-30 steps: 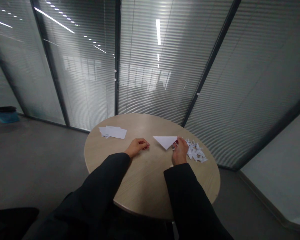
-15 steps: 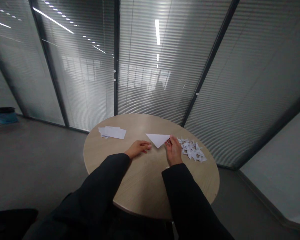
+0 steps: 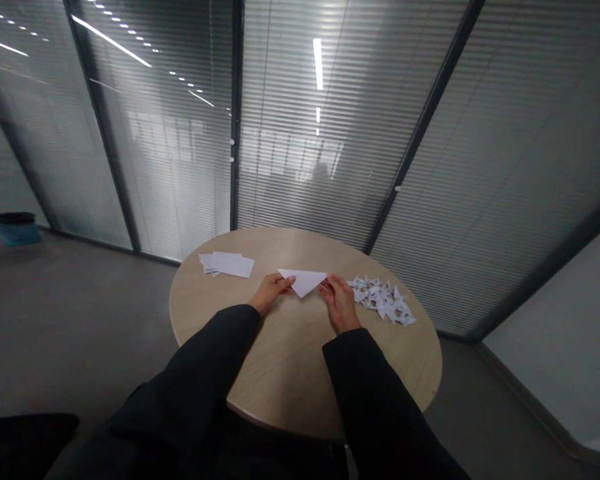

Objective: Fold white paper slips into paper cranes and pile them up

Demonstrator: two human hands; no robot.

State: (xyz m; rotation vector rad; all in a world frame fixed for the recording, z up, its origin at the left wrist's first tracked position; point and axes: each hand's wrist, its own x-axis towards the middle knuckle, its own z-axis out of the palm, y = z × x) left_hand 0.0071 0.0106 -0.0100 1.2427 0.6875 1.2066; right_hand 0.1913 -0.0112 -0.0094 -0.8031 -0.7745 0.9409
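Note:
A white sheet of paper folded into a triangle (image 3: 303, 281) is held between my two hands, its long edge facing away and its point toward me. My left hand (image 3: 273, 292) pinches its left corner, thumb on top. My right hand (image 3: 341, 303) grips the right corner with the fingertips. To the right of my right hand lies a pile of small folded white paper pieces (image 3: 383, 300) with pointed tips. A loose stack of white paper sheets (image 3: 231, 264) rests on the far left of the table.
The round wooden table (image 3: 285, 373) stands close to a glass partition with blinds (image 3: 300, 193). A blue bin with a dark liner (image 3: 14, 230) is on the floor at the far left. A white wall (image 3: 565, 347) stands to the right.
The folded paper has moved left, away from the pile. My left hand, empty before, has closed on its left corner; my right hand has kept its hold.

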